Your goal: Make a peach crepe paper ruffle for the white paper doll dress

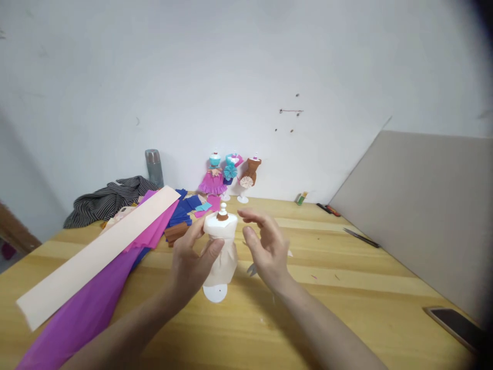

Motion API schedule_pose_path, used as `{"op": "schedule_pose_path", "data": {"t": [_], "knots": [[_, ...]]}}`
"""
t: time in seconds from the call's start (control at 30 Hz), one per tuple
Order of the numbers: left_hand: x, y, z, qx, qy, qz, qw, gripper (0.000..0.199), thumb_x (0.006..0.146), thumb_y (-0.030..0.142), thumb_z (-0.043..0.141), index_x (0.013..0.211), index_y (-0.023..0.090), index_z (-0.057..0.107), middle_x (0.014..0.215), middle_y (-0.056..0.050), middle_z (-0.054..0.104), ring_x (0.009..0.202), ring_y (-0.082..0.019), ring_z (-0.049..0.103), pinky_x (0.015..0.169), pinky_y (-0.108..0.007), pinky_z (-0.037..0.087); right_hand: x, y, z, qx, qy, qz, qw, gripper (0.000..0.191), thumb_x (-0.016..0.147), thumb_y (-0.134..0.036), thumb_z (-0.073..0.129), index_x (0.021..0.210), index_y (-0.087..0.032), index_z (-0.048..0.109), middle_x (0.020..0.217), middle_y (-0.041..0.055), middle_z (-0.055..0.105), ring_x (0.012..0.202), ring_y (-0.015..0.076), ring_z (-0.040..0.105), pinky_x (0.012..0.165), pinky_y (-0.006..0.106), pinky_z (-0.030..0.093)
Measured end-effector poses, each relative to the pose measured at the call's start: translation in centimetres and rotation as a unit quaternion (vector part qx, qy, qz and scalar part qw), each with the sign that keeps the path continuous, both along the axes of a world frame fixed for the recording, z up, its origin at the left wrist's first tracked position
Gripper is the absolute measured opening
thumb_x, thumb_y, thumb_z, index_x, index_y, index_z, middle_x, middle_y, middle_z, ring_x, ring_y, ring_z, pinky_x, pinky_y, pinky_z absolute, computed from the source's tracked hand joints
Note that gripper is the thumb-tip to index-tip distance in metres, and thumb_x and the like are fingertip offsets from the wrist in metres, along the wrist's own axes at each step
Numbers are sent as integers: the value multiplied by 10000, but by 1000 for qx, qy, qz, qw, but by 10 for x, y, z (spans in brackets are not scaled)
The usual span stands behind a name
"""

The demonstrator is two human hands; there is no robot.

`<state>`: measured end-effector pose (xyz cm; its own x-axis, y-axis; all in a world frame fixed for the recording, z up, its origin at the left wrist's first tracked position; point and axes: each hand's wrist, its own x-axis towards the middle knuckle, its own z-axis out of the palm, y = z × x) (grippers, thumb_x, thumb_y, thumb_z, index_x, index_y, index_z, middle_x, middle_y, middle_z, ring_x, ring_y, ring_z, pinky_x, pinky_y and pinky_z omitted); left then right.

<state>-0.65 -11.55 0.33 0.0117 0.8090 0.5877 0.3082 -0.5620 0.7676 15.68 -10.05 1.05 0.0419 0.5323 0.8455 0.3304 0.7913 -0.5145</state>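
Observation:
A small white dress-form mannequin stands upright on its round base at the middle of the table. Cream paper wraps its lower body, and a brown band circles its neck. My left hand is closed around the mannequin's left side, thumb across the front at the waist. To the right of it, my right hand is raised and open with curved fingers, apart from the mannequin. Part of a metal tool, perhaps scissors, shows beneath the right hand; the rest is hidden.
A long cream paper strip lies over purple crepe paper at the left. Behind are blue paper pieces, striped cloth, a flask and three dressed mannequins, one brown. Tweezers and a phone lie right.

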Motion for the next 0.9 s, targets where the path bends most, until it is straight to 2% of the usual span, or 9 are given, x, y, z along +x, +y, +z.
{"op": "schedule_pose_path", "data": {"t": [0.07, 0.13, 0.27, 0.37, 0.57, 0.67, 0.77, 0.9], "knots": [[0, 1, -1, -17, -21, -32, 999, 400, 813, 280, 589, 1198, 170, 576, 1212, -88, 648, 1032, -227, 641, 888, -319, 501, 0, 2, 5, -90, 29, 51, 994, 205, 872, -291, 547, 1030, -206, 645, 1004, 84, 688, 920, 217, 638, 781, 360, 513], [1, 2, -2, -29, -51, -63, 996, 419, 813, 282, 594, 1216, 170, 573, 1220, -96, 642, 1064, -238, 625, 905, -325, 492, 0, 4, 9, -140, 40, 97, 985, 225, 873, -354, 545, 958, -199, 684, 940, 71, 709, 864, 210, 648, 758, 340, 508], [3, 3, -4, -43, -108, -93, 989, 494, 812, 273, 603, 1286, 152, 535, 1212, -127, 640, 1100, -258, 604, 935, -347, 471, 1, 3, 11, -177, 65, 155, 970, 198, 835, -359, 594, 873, -205, 713, 863, 47, 715, 825, 199, 647, 746, 320, 500], [3, 4, -5, -49, -123, -103, 986, 533, 817, 279, 605, 1323, 148, 499, 1230, -135, 625, 1119, -267, 589, 944, -359, 461, 1, 2, 10, -190, 94, 165, 963, 145, 776, -326, 661, 829, -201, 714, 836, 43, 713, 788, 188, 645, 732, 312, 506], [0, 5, -6, -61, -108, -140, 982, 475, 879, 296, 553, 1330, 166, 477, 1283, -119, 586, 1139, -259, 573, 950, -351, 444, 6, 3, 13, -166, 130, 122, 970, 122, 793, -308, 651, 794, -202, 710, 806, 43, 711, 769, 176, 644, 730, 314, 514], [-1, 6, -7, -56, -113, -154, 980, 483, 891, 298, 542, 1348, 167, 450, 1304, -119, 571, 1162, -260, 559, 945, -346, 446, 10, 5, 11, -111, 81, 104, 985, 117, 798, -273, 643, 874, -211, 707, 876, 58, 707, 834, 192, 632, 755, 340, 504], [0, 6, -9, -51, -111, -157, 980, 502, 887, 292, 552, 1356, 155, 436, 1325, -135, 554, 1188, -270, 544, 960, -355, 441, 12, 6, 9, -71, 31, 109, 991, 141, 804, -227, 632, 926, -221, 703, 887, 61, 702, 843, 197, 618, 751, 354, 499], [1, 5, -10, -40, -95, -149, 983, 509, 889, 278, 551, 1372, 167, 432, 1331, -137, 550, 1207, -276, 532, 975, -363, 435, 13, 3, 11, -73, 62, 119, 988, 121, 831, -217, 604, 894, -233, 707, 874, 46, 703, 834, 185, 638, 741, 334, 505]]}}
